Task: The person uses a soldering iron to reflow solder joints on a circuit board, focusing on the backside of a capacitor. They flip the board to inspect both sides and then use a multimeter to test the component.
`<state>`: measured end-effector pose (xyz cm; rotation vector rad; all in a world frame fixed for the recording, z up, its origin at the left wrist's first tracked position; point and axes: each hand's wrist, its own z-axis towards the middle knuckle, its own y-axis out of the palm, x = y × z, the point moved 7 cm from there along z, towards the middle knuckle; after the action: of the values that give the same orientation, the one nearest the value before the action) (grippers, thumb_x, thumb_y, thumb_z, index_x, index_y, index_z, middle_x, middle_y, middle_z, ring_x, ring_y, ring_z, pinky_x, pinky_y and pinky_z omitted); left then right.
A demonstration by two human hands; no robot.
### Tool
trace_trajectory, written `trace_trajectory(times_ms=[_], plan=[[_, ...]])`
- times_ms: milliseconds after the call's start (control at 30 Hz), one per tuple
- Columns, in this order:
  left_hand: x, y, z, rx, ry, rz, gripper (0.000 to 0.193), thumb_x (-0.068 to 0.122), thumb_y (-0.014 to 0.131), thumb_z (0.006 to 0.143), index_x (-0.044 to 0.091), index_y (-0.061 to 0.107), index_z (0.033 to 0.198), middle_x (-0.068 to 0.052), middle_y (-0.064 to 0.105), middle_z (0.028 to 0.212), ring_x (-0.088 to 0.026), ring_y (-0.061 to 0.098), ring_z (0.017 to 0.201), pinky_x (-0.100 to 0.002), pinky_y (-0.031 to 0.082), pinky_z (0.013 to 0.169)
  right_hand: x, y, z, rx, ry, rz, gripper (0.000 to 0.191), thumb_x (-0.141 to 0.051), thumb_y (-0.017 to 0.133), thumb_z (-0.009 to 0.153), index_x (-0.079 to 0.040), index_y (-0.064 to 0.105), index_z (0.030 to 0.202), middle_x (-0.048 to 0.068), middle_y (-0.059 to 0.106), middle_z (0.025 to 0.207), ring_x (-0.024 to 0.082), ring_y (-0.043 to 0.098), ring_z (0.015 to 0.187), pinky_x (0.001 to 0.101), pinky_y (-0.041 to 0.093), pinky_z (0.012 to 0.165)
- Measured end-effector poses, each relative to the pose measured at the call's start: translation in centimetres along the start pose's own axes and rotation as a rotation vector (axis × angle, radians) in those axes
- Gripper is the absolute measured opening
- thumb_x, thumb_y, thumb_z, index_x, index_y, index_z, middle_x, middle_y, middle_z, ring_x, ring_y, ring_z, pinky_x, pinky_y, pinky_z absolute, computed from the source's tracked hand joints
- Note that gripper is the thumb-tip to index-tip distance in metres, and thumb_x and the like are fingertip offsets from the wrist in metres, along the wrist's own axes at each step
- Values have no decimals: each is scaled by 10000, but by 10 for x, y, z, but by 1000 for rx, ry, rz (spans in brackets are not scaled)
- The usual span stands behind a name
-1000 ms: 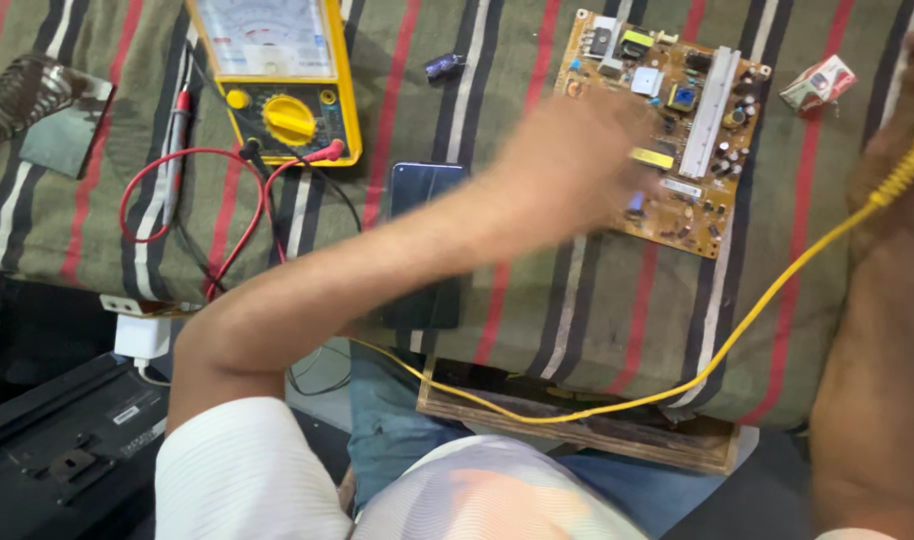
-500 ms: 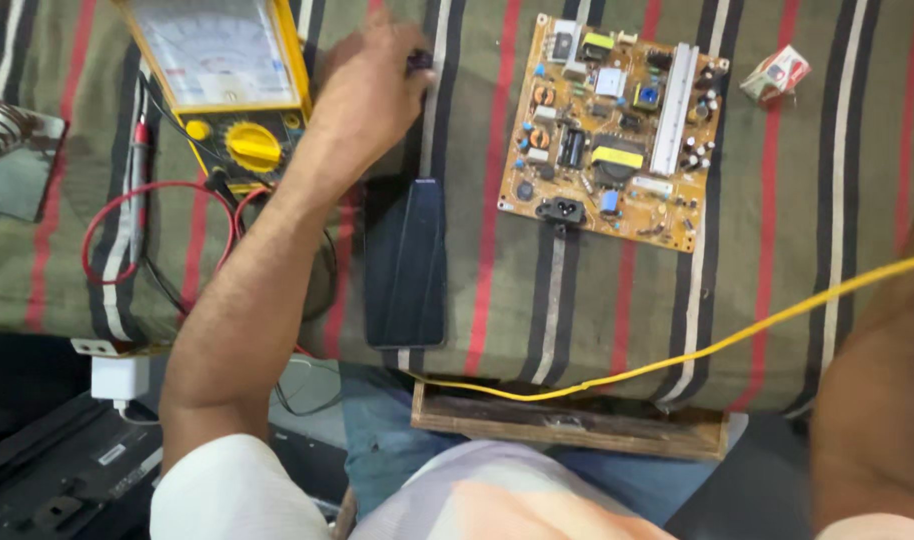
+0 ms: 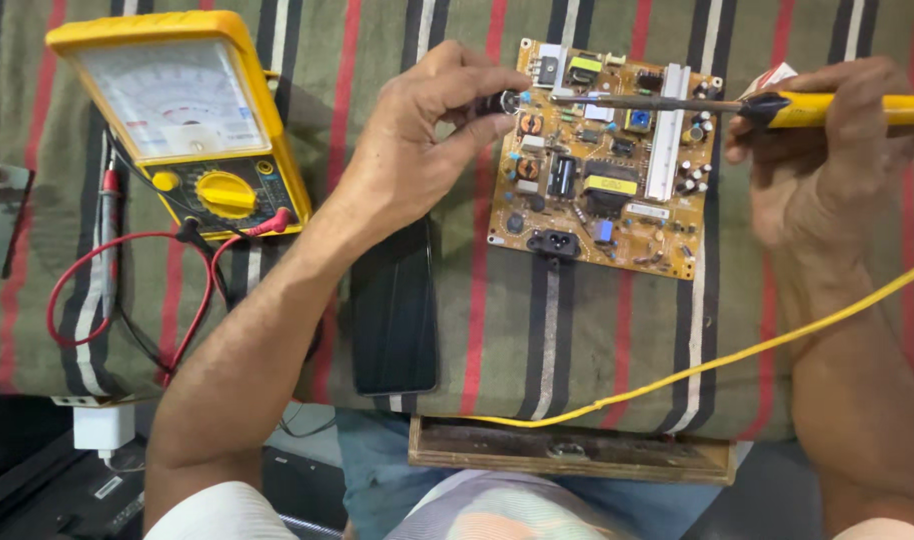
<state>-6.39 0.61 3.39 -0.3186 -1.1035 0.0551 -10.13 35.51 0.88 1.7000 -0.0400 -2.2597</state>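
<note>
My left hand (image 3: 427, 140) pinches a small dark cylindrical part (image 3: 499, 102) between thumb and fingers, just left of the tan circuit board (image 3: 602, 160). My right hand (image 3: 827, 150) grips a soldering iron with a yellow handle (image 3: 857, 108). Its metal shaft reaches left over the top of the board, and its tip touches the small part. A yellow cord (image 3: 717, 360) trails from the iron across the striped cloth (image 3: 537, 330).
A yellow analog multimeter (image 3: 177, 120) lies at the upper left with red and black leads (image 3: 127, 290) looping below it. A black phone (image 3: 395, 310) rests under my left forearm. A wooden strip (image 3: 567, 450) runs along the near edge. A white plug adapter (image 3: 102, 425) hangs lower left.
My left hand lifted the small part from the cloth and moved right to the board's top edge. My right hand came into view with the soldering iron, tip against the part.
</note>
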Motion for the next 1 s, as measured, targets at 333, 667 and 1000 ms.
trace_trajectory(times_ms=[333,667,1000], plan=[[8,-1,2,26,33,-17,304,-3,743,1028,44,681,1322,-33,632,1135,-89,614,936,-250,539,842,10,16,-2,85,91,125,327,-276,681,1173,25,570,1107,145,610,1020,289,679,890,420,621,823],[4,-13,3,154,-22,-4,246,1,784,1004,7,699,1235,-20,607,1033,-65,613,890,-225,530,786,13,31,-4,63,61,136,298,-237,724,1159,34,603,1128,165,644,1045,300,688,958,416,633,887],[4,-10,3,141,-17,-52,225,23,797,1000,25,666,1183,-11,635,1069,-58,662,910,-228,578,791,16,37,-4,98,96,139,347,-291,737,1121,29,603,1109,162,647,997,296,725,936,386,637,845]])
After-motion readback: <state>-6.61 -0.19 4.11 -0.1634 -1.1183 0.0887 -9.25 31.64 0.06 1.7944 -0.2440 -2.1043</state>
